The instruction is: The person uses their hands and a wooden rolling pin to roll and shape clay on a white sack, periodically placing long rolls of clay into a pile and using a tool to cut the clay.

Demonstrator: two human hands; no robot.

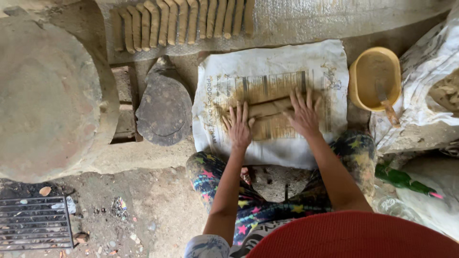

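Both my hands lie flat, fingers spread and released, on a roll of brown clay (269,107) that stretches across the white printed sack (267,62) spread in front of my knees. My left hand (239,126) presses on the roll's left end with its palm down; my right hand (303,114) covers the right end, fingers pointing away from me. Neither grip closes around the clay: the roll lies on the sack beneath my open palms. Beyond the sack, a row of finished clay rolls (184,21) lies side by side on a grey sheet, each touching its neighbour. To the right of the sack stands a yellow bowl (356,79) holding muddy water, with a stick-like tool leaning in it. Left of the sack a dark, flat stone (165,107) rests on the ground, and further left sits a large round clay-coloured disc (48,95). A metal grate (33,222) lies at the lower left, and a green bottle (399,179) lies near my right knee.
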